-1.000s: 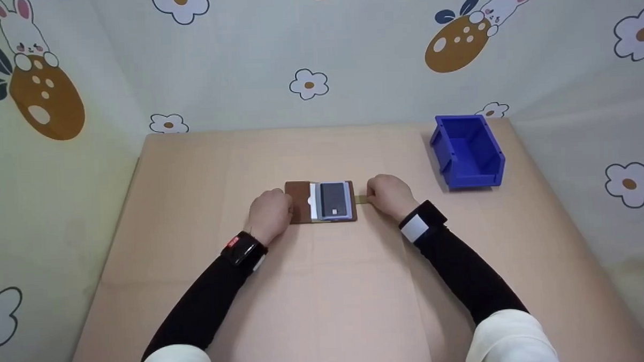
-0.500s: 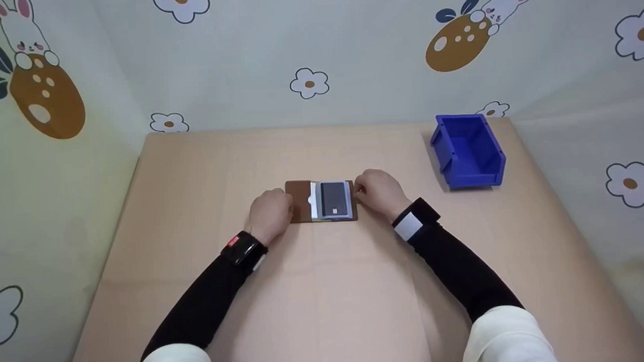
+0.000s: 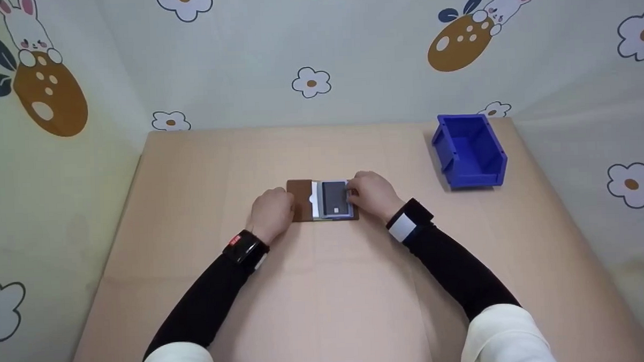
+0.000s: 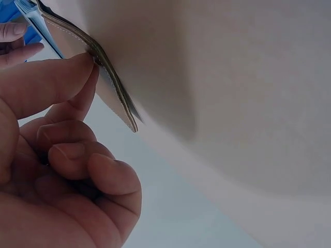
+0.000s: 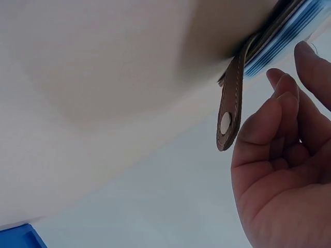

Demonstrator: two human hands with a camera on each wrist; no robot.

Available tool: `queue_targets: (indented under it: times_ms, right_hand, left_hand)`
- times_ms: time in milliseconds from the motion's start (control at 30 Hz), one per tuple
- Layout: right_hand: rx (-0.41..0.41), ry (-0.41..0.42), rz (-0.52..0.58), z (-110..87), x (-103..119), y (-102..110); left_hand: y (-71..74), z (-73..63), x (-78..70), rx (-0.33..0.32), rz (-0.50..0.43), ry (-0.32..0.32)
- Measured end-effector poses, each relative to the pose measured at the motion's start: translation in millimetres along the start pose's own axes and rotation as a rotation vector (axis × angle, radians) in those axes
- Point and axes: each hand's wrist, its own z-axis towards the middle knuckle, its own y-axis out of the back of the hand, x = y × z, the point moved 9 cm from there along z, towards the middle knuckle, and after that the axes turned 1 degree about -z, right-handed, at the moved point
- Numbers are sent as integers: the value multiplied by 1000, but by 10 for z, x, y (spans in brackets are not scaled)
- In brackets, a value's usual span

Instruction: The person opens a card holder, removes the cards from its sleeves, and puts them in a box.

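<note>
In the head view, an open brown wallet (image 3: 300,200) lies mid-bench (image 3: 315,288), a dark card (image 3: 333,196) showing; the left hand (image 3: 271,212) is at its 9 o'clock edge, the right hand (image 3: 375,194) at 3 o'clock, fingertips by the card's edge. A blue bin (image 3: 473,181) stands between 2 and 3 o'clock from the wallet, well apart. In the left wrist view, the left grip pinches the wallet's edge between thumb and finger; toward 10 o'clock, the right thumb and finger show apart. In the right wrist view, the right grip is slightly spread, with nothing seen in it, just below the stacked cards (image 5: 279,44); the snap strap (image 5: 230,103) hangs loose at the hand's 10 o'clock. The step looks like starting on the cards; the next move seems to call for a firm left pinch and a fine right-hand hold on one edge.
</note>
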Motion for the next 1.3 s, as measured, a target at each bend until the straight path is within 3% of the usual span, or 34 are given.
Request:
queue_targets:
  times_ms: [300,700,1067,1300]
  right_hand:
    - [-9,1,-9,-1,23,-27]
    - [12,-33,18,-1,-7,-60]
    - [18,-45,0,-9,-11,-60]
    - [19,-40,-16,-6,-5,-61]
  left_hand:
    - [-19,3,36,6,-34,19]
    - [-30,34,31,65,-21,29]
    - [90,167,-130,50,-18,77]
    - [100,303,-312,10,-12,65]
